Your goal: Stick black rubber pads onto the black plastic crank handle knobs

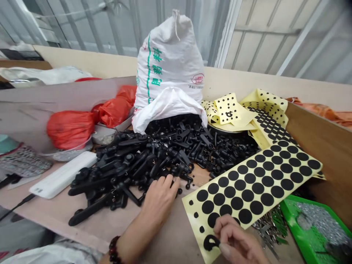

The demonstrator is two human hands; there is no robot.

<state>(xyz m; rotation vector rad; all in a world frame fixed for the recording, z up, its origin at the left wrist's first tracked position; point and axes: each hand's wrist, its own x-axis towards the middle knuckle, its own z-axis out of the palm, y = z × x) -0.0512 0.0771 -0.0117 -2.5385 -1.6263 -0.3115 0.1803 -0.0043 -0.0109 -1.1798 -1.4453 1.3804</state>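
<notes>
My left hand [159,200], with a dark bead bracelet [113,250] at the wrist, reaches to the front edge of a heap of black plastic handle-like parts [143,157]. Its fingers are bent but apart, fingertips among the small pieces; the thumb is hidden. My right hand [242,244] is closed above the lower edge of a yellow sheet of round black stickers [223,200]. Thumb and fingers are curled together, and whatever is between them is hidden. Close to those fingers, a curved black cutout [211,242] and several small black dots run along the sheet's left end.
A white woven sack [170,69] spills black parts at the back. More dotted yellow sheets [233,110] lie behind right. A green tray [316,223] holds small metal pieces, with metal strips [271,229] beside it. Red bags [70,129] and a white power strip [63,174] are left.
</notes>
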